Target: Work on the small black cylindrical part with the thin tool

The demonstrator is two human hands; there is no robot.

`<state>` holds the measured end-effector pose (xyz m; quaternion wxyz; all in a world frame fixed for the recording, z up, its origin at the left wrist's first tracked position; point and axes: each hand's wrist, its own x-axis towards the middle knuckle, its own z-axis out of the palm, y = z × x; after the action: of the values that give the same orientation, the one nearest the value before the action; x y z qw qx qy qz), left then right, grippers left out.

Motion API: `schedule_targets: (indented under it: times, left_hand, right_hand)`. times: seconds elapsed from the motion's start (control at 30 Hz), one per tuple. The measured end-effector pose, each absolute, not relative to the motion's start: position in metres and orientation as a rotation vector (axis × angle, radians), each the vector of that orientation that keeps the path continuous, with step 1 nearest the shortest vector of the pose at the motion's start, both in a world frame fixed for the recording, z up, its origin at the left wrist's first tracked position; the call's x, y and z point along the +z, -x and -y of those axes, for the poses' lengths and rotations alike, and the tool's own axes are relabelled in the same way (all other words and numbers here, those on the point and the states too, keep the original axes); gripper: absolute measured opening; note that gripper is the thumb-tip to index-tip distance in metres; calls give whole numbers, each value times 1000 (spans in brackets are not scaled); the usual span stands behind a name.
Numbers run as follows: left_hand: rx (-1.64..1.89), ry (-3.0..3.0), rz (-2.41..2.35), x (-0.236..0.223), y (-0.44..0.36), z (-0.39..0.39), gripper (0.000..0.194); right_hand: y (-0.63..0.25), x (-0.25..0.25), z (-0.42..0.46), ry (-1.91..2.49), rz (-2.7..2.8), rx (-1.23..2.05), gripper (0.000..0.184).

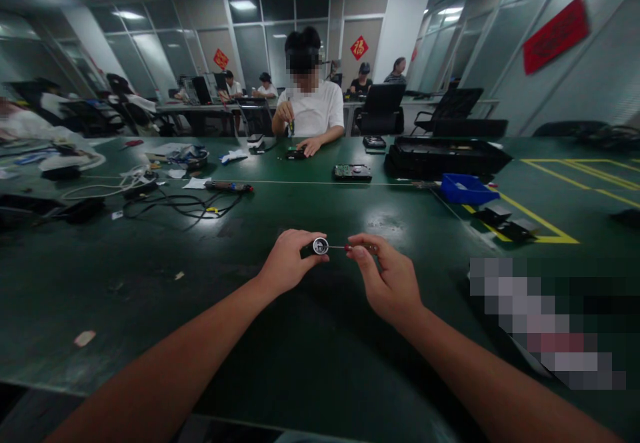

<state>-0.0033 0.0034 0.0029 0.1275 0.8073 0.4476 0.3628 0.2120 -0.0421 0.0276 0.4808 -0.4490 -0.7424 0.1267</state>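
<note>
Your two hands are near the middle of the frame. Your left hand (285,263) pinches a small round part (321,246) between thumb and fingers. Its ringed, silver end faces you; the rest is too dark to tell how long it is. Your right hand (393,276) has its fingers curled around the handle of a thin screwdriver (347,248). The screwdriver lies flat across the frame, with its tip pointing left, right at the side of the round part. You can't tell if the tip touches it. Under them is the green counter (220,336). Above, at upper middle, a person (316,111) in white works on something small. A hard drive (351,172) sits just above center, and a blue bin (465,190) sits to the right.
</note>
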Motion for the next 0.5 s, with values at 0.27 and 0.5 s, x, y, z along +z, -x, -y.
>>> schedule_targets:
  times: [0.27, 0.5]
  left_hand:
    - [1073, -2369, -1267, -1, 4, -5, 37]
    - [1067, -2362, -1276, -1, 4, -6, 37]
  right_hand:
    - [-214, 33, 41, 1214, 1861, 122, 29]
    - [-213, 36, 45, 1077, 1991, 144, 20]
